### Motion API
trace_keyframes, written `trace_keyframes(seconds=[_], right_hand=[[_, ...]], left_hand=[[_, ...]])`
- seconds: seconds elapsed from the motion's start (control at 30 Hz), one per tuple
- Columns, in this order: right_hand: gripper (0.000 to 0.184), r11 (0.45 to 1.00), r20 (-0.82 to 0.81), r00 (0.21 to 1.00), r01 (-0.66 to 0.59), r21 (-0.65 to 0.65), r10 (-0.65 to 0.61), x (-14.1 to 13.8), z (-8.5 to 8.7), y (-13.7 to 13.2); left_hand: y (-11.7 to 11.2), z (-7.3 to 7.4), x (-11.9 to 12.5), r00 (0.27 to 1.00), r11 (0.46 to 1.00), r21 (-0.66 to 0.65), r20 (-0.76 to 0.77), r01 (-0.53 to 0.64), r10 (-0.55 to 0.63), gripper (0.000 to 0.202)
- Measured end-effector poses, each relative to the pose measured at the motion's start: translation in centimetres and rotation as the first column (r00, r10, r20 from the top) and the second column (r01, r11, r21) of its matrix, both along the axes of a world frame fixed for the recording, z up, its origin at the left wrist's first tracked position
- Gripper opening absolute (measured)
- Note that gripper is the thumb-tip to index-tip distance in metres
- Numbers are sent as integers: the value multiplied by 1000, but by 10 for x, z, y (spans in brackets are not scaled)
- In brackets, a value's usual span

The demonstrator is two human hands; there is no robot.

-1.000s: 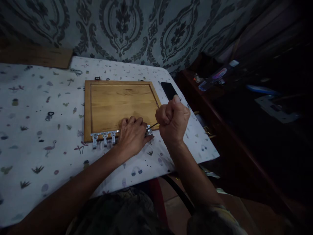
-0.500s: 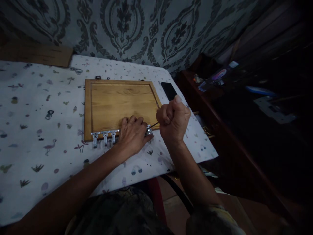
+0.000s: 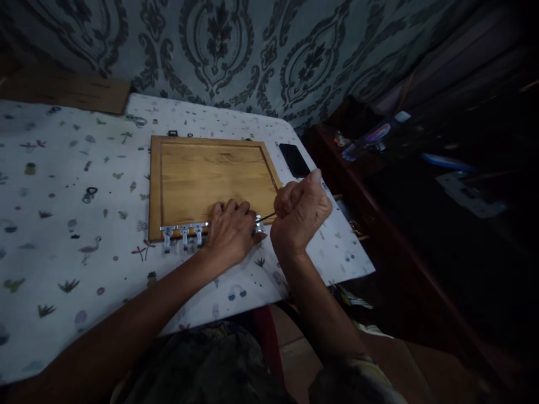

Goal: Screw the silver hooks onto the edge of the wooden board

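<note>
A framed wooden board (image 3: 214, 179) lies flat on the table. Along its near edge runs a silver metal hook rail (image 3: 184, 231) with several hooks hanging over the side. My left hand (image 3: 231, 230) grips the rail against the board, fingers bent on the wood and thumb on the near side; it covers the rail's middle. My right hand (image 3: 301, 210) is closed in a fist around a screwdriver (image 3: 266, 217). Only the dark thin shaft shows, its tip at the rail's right end beside my left thumb; the handle is hidden inside the fist.
The table wears a white printed cloth (image 3: 101, 292). A black phone (image 3: 295, 161) lies right of the board, and cardboard (image 3: 67, 92) at the back left. Small dark metal pieces (image 3: 172, 133) sit behind the board. Beyond the right edge, a plastic bottle (image 3: 374, 136) rests on dark furniture.
The view has shifted slightly. My right fist has turned a little around the screwdriver, its forearm swinging inward. My left hand stays on the rail and board.
</note>
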State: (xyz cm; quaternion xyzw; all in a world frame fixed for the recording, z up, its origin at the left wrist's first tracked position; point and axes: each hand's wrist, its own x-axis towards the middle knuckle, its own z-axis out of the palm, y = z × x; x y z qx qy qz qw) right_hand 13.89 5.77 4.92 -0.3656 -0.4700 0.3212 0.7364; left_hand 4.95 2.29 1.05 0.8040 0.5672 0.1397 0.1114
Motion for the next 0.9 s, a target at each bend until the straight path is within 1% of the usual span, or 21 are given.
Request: trace_keyframes(seconds=[0.07,0.13,0.2,0.27,0.3,0.4,0.5,0.57,0.63,0.67,0.7,0.73,0.77,0.8,0.83,0.9], right_hand=[[58,995,28,995,-94,-34,95,7,1,1],[55,965,66,964,-252,-78,257,17,2,3],[46,898,84,898,-421,-126,432,28,4,7],[33,824,69,827,-543,-163,558,38,5,13],[30,790,74,792,-587,-175,605,43,6,16],[35,718,157,702,-667,-198,695,53,8,28],[41,656,226,617,-726,-207,754,55,9,37],[44,599,194,568,-775,-204,800,51,8,40],[50,536,115,524,-819,-204,844,46,7,38],[54,517,75,513,-831,-207,855,43,7,37],[57,517,42,520,-830,-211,853,40,7,35],[61,532,21,541,-819,-217,841,36,7,32],[63,564,10,576,-796,-218,817,32,7,29],[64,610,9,624,-761,-220,782,29,6,26],[65,667,14,680,-714,-212,733,25,6,22],[64,810,22,819,-564,-161,574,17,5,15]], left_hand=[[0,0,0,1000,1000,-6,-5,-1,1,39],[0,1,0,1000,1000,-9,-5,0,0,36],[0,1,0,1000,1000,-5,-8,5,-5,35],[0,2,-1,1000,1000,2,-16,9,-9,35],[0,2,0,1000,1000,6,-20,9,-9,36],[0,3,0,1000,1000,8,-28,3,-3,36],[0,3,0,1000,1000,4,-25,1,-1,36],[0,3,0,1000,1000,2,-15,4,-4,36],[0,2,0,1000,1000,4,-8,7,-7,35],[0,1,0,1000,1000,4,-7,6,-6,35],[0,1,0,1000,1000,5,-9,4,-4,36],[0,1,0,1000,1000,5,-12,1,-1,37],[0,0,0,1000,1000,6,-15,-1,1,37],[0,0,0,1000,1000,5,-18,1,-1,37],[0,1,0,1000,1000,4,-20,4,-4,37],[0,1,0,1000,1000,2,-19,7,-7,37]])
